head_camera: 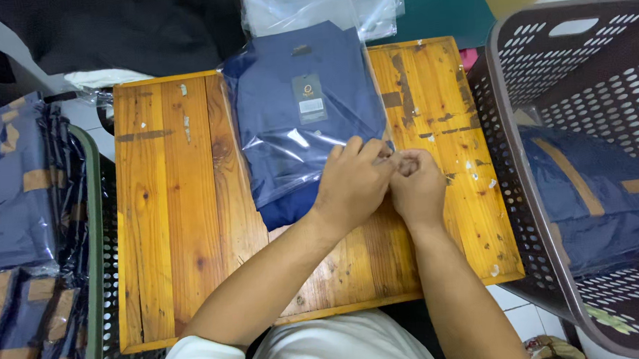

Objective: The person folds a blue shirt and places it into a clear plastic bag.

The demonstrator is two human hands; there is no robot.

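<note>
Pinching the clear bag's lower right corner, left hand and right hand met, fingers closed on plastic; folded navy garment inside, on wooden board.

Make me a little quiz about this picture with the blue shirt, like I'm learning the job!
1. True or false: the folded navy shirt lies inside a clear plastic bag on the wooden board.
2. Where do the left hand and right hand meet? A) at the bag's near right corner B) inside the brown basket C) off the board
3. What lies in the brown basket?

Key: 1 true. 2 A. 3 A bagged navy garment with tan stripes.
</note>
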